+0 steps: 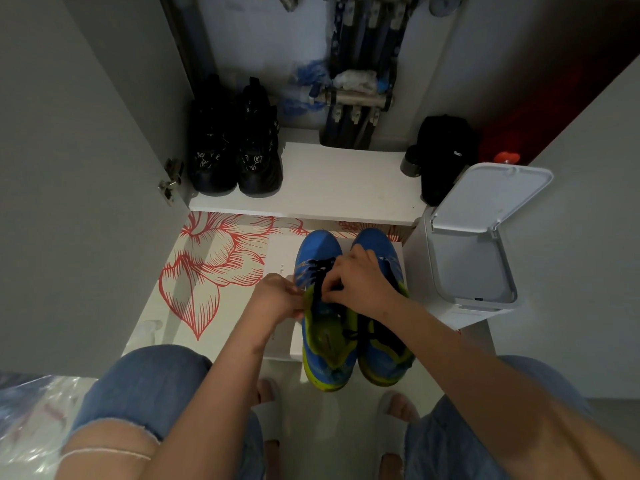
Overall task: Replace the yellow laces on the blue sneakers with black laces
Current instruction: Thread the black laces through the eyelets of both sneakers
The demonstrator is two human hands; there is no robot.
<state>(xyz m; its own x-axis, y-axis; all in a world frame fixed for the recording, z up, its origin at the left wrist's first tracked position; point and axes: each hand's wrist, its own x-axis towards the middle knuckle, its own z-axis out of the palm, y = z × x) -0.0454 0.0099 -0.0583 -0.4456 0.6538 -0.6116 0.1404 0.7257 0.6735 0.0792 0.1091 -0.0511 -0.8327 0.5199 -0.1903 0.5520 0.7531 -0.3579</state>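
Observation:
Two blue sneakers with lime-green lining stand side by side on a white box [280, 254], toes pointing away from me. The left sneaker [320, 247] has a black lace [320, 266] crossing its upper eyelets. My left hand [275, 294] pinches the left edge of that shoe at the eyelets. My right hand [360, 278] reaches over from the right and grips the black lace at the middle of the tongue. The right sneaker [381, 242] is partly hidden under my right hand; a dark lace lies loose in its opening [367, 332]. No yellow lace is visible.
A white bin [474, 258] with its lid up stands right of the shoes. A white shelf [346, 181] ahead holds black sneakers [235, 147] at left and a black bag [441, 154] at right. Floral mat [207, 265] lies left. My knees and slippered feet are below.

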